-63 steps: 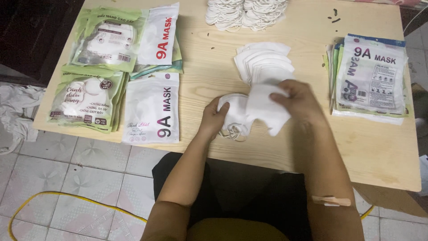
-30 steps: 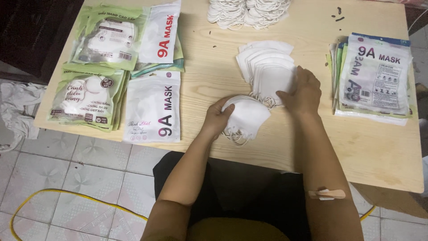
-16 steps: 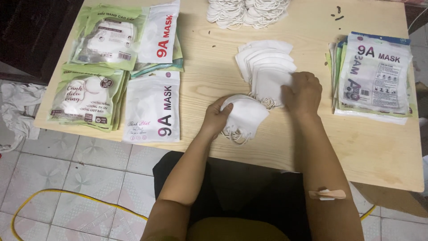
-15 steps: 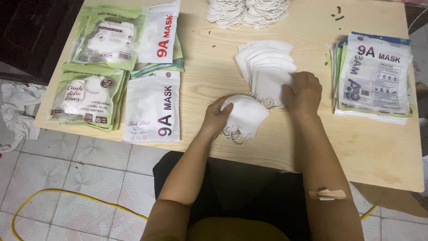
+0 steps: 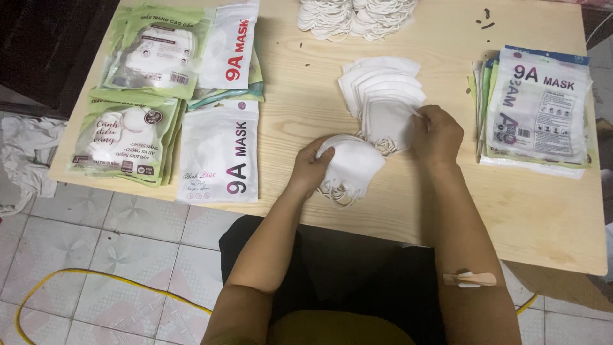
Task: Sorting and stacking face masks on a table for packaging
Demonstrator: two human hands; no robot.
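A small stack of folded white face masks (image 5: pixel 351 167) lies near the table's front edge, and my left hand (image 5: pixel 311 167) grips its left side. Just behind it a fanned row of more white masks (image 5: pixel 380 89) spreads toward the back of the wooden table (image 5: pixel 549 217). My right hand (image 5: pixel 437 132) rests on the nearest mask of that row (image 5: pixel 386 122), its fingers pinching the mask's right edge.
White and green mask packets (image 5: pixel 220 150) lie in piles at the left, more packets (image 5: pixel 536 108) are stacked at the right. A heap of white masks with ear loops (image 5: pixel 354 16) sits at the back edge. A yellow cable (image 5: pixel 96 281) runs over the tiled floor.
Two seconds ago both hands held one mask over the small stack. My right hand has since moved back to the fanned row and taken hold of its nearest mask; my left hand stayed on the stack.
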